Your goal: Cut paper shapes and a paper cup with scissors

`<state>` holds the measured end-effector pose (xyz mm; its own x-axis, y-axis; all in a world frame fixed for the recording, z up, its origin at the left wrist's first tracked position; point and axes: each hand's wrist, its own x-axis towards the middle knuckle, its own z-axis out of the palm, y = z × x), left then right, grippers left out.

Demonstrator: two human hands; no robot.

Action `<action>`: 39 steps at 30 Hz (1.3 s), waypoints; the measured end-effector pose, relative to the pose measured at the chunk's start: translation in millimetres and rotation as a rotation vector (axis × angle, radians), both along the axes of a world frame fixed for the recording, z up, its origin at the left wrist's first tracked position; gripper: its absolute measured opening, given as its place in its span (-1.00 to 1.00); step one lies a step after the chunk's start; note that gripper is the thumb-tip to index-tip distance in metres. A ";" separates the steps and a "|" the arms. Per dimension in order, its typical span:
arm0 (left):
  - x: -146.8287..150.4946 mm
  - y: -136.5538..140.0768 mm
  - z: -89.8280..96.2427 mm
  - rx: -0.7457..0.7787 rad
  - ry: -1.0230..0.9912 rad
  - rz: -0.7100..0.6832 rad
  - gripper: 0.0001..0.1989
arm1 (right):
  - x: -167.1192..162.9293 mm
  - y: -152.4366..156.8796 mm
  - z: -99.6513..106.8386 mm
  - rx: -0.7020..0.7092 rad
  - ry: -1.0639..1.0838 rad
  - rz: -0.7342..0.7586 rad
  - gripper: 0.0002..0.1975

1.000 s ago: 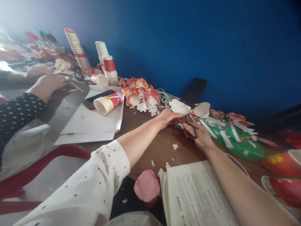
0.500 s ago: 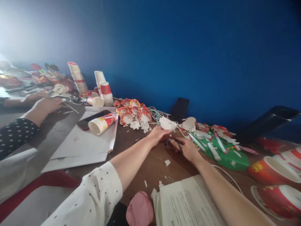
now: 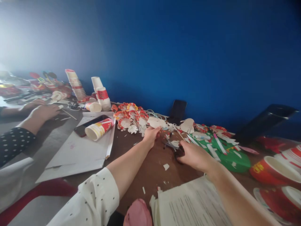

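Observation:
My left hand pinches a white paper piece by its lower edge, above the brown table. To the right, my right hand is closed round the handles of dark scissors, whose blades point left. The scissors are apart from the paper piece. Beyond my left hand lies a heap of red and white cut paper flowers. Close to my right hand a green sheet carries markers and scraps. A small white scrap lies on the table between my forearms.
White cardboard on the left bears a phone and a paper cup. Stacked cups stand behind. A co-worker's hands are at far left. Printed pages lie in front; red bowls sit at right.
My left hand has moved left with the paper piece, away from the scissors. My right hand has come down and nearer with the scissors. The view has shifted slightly.

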<state>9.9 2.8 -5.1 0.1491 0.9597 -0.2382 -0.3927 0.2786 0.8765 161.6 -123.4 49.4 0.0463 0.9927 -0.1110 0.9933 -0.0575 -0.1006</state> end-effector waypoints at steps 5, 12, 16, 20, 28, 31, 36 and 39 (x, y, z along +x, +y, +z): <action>1.0 -1.3 -5.0 0.063 0.049 -0.025 -0.81 | -14.7 -16.1 15.9 -0.050 -0.286 0.094 -0.87; 5.5 0.7 -8.5 0.106 0.124 -0.011 -0.73 | 29.8 62.4 48.4 0.237 -0.252 0.115 -0.68; 5.8 3.0 -8.8 0.132 0.169 -0.014 -0.77 | 54.9 119.1 34.6 0.251 -0.261 0.212 -0.70; 6.5 5.2 -11.0 0.152 0.159 -0.052 -0.82 | 64.8 139.5 14.5 0.309 -0.266 0.218 -0.67; 9.2 2.8 -8.1 0.147 0.193 -0.086 -0.82 | 77.3 147.2 17.6 0.429 -0.270 0.115 -0.64; 9.2 2.0 -6.7 0.158 0.211 -0.087 -0.84 | 77.8 145.8 17.8 0.424 -0.257 0.087 -0.63; 9.2 4.7 -12.8 0.205 0.226 -0.085 -0.82 | 73.5 142.6 17.3 0.394 -0.231 0.057 -0.64; 8.0 8.2 -18.7 0.230 0.275 -0.106 -0.79 | 65.6 135.0 25.0 0.365 -0.201 -0.015 -0.62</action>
